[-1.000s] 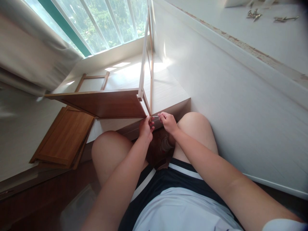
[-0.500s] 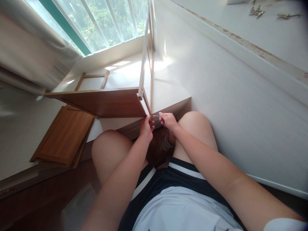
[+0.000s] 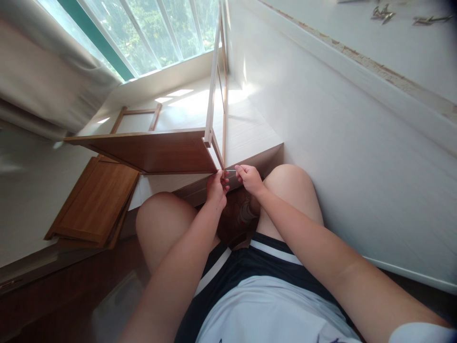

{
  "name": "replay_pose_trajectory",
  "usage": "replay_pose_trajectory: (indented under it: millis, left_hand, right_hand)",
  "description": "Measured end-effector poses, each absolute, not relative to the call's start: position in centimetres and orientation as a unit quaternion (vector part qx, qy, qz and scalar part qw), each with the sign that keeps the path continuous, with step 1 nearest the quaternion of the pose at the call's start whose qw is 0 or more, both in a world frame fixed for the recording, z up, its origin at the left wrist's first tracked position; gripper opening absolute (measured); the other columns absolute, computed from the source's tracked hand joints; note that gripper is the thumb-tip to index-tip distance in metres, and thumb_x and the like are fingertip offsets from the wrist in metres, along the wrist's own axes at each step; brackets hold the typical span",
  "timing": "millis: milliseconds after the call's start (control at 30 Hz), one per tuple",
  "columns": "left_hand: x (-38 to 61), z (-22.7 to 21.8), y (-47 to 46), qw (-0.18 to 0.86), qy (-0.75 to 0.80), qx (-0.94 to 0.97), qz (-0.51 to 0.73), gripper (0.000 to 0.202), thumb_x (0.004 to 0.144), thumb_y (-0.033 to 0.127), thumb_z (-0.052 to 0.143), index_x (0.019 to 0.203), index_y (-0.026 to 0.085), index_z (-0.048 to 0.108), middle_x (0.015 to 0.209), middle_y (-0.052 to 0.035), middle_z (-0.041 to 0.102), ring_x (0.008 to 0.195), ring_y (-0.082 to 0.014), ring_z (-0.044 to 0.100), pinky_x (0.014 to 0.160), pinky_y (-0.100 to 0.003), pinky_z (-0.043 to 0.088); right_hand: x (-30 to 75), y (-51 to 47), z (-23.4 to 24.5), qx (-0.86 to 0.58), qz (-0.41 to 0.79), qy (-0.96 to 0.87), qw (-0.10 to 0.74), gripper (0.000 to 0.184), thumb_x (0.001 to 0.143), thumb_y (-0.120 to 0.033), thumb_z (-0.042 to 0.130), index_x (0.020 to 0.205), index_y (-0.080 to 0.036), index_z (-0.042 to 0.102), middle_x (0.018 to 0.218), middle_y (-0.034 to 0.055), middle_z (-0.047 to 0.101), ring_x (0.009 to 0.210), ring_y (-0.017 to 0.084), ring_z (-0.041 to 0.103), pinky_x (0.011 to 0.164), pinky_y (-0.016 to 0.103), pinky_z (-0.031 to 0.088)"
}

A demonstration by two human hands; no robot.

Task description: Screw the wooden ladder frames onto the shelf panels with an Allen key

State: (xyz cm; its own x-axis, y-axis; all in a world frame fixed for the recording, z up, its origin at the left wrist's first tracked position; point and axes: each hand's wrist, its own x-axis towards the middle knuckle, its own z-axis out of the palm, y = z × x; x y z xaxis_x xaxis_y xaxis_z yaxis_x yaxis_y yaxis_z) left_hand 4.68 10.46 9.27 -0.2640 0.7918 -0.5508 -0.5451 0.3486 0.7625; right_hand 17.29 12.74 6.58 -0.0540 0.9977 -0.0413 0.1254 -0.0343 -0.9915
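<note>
My left hand (image 3: 216, 188) is closed around the lower front corner of a wooden frame (image 3: 157, 155), which has a brown panel on its left side and slim rails running back toward the window. My right hand (image 3: 248, 177) pinches a thin metal rod that looks like a hex key (image 3: 231, 170). Its shaft points left and meets the frame's corner beside my left fingertips. My right fist hides the rod's other end, and my left fingers cover the exact spot where it meets the wood.
Brown wooden panels (image 3: 96, 202) are stacked at the left, with a smaller wooden frame (image 3: 141, 113) behind. A white wall-like panel (image 3: 321, 119) rises on the right; metal fittings (image 3: 383, 14) lie on the surface above it. The pale ledge (image 3: 248, 124) runs back to a window (image 3: 153, 33).
Almost nothing differs. My right hand has shifted very slightly on the metal rod, and my left hand keeps its hold on the corner.
</note>
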Motion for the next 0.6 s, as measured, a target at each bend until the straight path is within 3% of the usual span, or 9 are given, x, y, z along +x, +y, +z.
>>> replay_pose_trajectory:
  millis: [233, 600]
  left_hand:
    - [4.7, 9.2, 10.5, 0.597, 0.565, 0.107, 0.56, 0.026, 0.071, 0.036, 0.073, 0.088, 0.019, 0.063, 0.087, -0.0022, 0.071, 0.055, -0.0063, 0.054, 0.048, -0.019, 0.035]
    - [4.7, 9.2, 10.5, 0.599, 0.565, 0.108, 0.557, 0.024, 0.072, 0.035, 0.071, 0.088, 0.02, 0.062, 0.086, -0.0019, 0.071, 0.055, -0.0065, 0.054, 0.048, -0.018, 0.035]
  right_hand:
    - [17.7, 12.5, 7.1, -0.541, 0.425, -0.594, 0.418, 0.047, 0.091, -0.056, 0.047, 0.065, -0.019, 0.057, 0.058, -0.0009, 0.056, 0.056, 0.014, 0.052, 0.06, 0.026, 0.039]
    - [17.9, 12.4, 7.4, -0.513, 0.425, -0.603, 0.44, 0.043, 0.092, -0.051, 0.049, 0.067, -0.018, 0.058, 0.061, -0.001, 0.057, 0.059, 0.014, 0.053, 0.061, 0.026, 0.038]
